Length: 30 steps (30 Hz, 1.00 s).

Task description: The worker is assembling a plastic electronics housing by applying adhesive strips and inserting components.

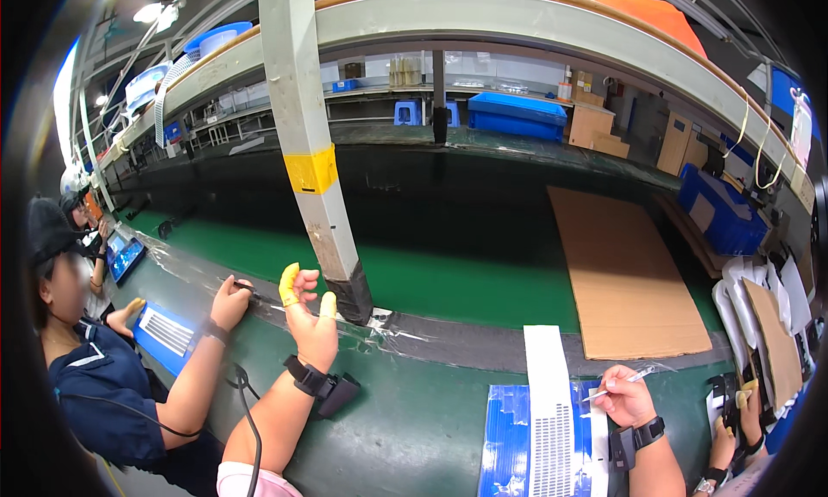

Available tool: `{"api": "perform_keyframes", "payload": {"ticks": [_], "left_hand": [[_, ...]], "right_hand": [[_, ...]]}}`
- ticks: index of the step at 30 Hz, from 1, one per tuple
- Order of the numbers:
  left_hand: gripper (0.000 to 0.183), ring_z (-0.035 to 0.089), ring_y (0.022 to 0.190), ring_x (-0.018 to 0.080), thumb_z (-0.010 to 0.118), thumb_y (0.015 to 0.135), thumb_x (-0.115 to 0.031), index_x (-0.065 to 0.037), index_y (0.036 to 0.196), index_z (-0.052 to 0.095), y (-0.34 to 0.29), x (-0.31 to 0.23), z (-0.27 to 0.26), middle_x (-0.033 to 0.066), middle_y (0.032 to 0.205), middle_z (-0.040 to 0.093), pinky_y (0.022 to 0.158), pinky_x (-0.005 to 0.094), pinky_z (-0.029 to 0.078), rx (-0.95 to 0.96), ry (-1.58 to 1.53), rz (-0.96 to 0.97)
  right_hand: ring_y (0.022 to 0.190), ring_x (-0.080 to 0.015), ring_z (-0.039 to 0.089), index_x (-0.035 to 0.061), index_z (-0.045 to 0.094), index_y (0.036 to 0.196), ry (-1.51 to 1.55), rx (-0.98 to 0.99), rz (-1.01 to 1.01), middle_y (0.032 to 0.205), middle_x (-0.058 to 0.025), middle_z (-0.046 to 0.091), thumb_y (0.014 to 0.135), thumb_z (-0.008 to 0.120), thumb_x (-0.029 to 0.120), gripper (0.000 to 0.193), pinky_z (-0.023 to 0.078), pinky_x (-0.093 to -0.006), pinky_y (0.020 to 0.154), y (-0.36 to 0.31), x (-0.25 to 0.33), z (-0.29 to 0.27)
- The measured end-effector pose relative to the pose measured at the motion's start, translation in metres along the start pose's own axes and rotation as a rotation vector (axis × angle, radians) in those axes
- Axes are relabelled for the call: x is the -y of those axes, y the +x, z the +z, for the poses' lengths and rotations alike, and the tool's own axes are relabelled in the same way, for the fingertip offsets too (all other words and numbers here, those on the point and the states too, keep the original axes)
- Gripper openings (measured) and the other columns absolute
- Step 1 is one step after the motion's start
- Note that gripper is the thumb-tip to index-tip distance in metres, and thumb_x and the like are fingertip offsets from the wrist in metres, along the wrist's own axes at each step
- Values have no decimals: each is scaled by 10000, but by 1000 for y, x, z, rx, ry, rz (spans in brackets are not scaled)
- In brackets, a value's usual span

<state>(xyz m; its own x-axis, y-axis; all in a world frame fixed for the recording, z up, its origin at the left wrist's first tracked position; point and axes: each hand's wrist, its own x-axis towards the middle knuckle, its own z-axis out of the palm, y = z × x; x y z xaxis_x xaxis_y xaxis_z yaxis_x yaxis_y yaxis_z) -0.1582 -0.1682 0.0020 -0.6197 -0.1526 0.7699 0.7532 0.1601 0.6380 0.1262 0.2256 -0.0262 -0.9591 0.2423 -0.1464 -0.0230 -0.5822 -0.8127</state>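
My left hand (311, 323) is raised beside the foot of the grey post, with yellow covers on some fingertips. Its fingers are apart, slightly curled, and nothing shows between them. My right hand (630, 398) is closed on a slim silver pointed tool (642, 375), whose exact kind I cannot make out. The tool's tip points left, over the right edge of a blue board (503, 445). On that board lies a long white strip (545, 368) with rows of small dark marks, its far end reaching past the board. Both my wrists wear dark straps with small boxes.
The grey post (297, 109) with a yellow band rises between me and the green belt (448, 281). A flat cardboard sheet (634, 281) lies at right. A co-worker (112, 385) sits left by another blue board (164, 337). Another person's hands (733, 428) show at right.
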Motion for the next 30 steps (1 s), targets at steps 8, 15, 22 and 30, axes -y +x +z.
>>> {"api": "perform_keyframes", "payload": {"ticks": [8, 15, 22, 30], "left_hand": [[586, 490, 987, 159, 545, 721, 34, -57, 1260, 336, -5, -10, 3, 76, 1079, 541, 831, 277, 356, 27, 7, -34], [575, 471, 1022, 157, 554, 715, 17, -33, 1252, 354, -9, -21, 5, 61, 1139, 528, 852, 286, 356, 18, -34, -35], [640, 456, 1069, 176, 558, 714, 18, -44, 1298, 305, -11, -18, 8, 61, 1247, 484, 870, 293, 353, 45, 27, -19], [757, 382, 1188, 204, 593, 723, -58, -59, 1370, 201, -27, -37, 16, 69, 1396, 320, 926, 343, 319, 198, 1, -101]], "right_hand": [[625, -232, 648, -3, 569, 761, 5, -43, -23, 683, -117, 601, 776, 574, -2, 16, 401, -237, 408, -1, 1, 0], [549, -192, 614, -5, 572, 766, 16, -35, 14, 666, -155, 622, 776, 572, 9, 17, 439, -244, 436, 4, -1, -1], [545, -197, 623, -6, 576, 766, -6, -58, -21, 684, -165, 629, 773, 572, 4, 12, 422, -230, 414, -1, -1, 5], [547, -200, 625, -7, 573, 763, -16, -31, -23, 655, -132, 613, 774, 560, -12, 18, 410, -235, 404, -2, 0, 2]]}}
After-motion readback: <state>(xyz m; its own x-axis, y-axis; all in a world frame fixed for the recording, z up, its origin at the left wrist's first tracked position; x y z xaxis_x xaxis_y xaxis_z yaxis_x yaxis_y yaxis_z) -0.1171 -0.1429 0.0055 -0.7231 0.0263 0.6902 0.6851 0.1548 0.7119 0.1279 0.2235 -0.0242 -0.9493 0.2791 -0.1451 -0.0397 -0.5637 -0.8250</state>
